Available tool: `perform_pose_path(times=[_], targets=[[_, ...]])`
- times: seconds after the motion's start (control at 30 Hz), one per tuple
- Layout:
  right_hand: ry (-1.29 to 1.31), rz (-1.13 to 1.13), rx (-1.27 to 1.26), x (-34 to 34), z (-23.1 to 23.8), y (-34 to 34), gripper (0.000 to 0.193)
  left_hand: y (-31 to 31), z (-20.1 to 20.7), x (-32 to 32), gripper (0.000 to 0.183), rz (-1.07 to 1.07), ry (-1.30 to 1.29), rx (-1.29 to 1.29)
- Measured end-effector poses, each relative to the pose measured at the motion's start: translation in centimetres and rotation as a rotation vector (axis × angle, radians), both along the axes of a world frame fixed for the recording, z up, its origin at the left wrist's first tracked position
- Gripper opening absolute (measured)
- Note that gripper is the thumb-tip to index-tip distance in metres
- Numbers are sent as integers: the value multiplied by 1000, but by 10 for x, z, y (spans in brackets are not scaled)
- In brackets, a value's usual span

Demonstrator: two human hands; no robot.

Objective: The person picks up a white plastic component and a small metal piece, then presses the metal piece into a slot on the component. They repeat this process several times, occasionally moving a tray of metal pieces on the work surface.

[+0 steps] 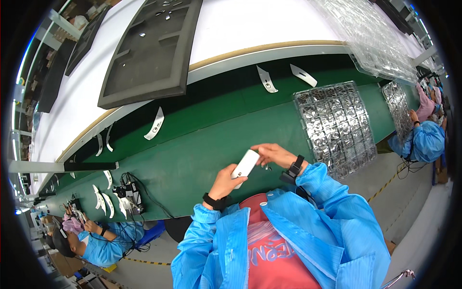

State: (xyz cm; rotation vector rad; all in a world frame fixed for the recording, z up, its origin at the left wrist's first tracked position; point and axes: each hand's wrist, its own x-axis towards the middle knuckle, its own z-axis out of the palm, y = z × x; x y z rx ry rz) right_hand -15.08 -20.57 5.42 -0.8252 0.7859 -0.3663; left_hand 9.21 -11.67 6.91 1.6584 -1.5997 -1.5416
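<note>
A white, rounded-edge plastic piece is tilted above the green bench, its upper end leaning right. My left hand grips its lower end, fingers and thumb closed around the sides. A small dark opening shows near that end. My right hand is at the upper right end, index finger stretched to the edge and the other fingers partly bent; whether it presses on the piece is hard to see. Just below the right hand are small shiny bits, too small to name.
The green bench carries a clear compartment tray of silvery parts on the right. Curved white pieces stand along the shelf's underside. A black foam tray overhangs the shelf. A black device with cables is left; co-workers sit at both sides.
</note>
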Motion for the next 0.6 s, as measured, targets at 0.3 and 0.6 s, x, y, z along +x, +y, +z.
perform_pose_path(times=[0.3, 0.6], targets=[[840, 253, -1169, -17, -118, 2, 22, 55, 4, -10, 27, 582, 602, 155], [385, -65, -748, -11, -25, 6, 9, 53, 19, -31, 43, 542, 680, 143]])
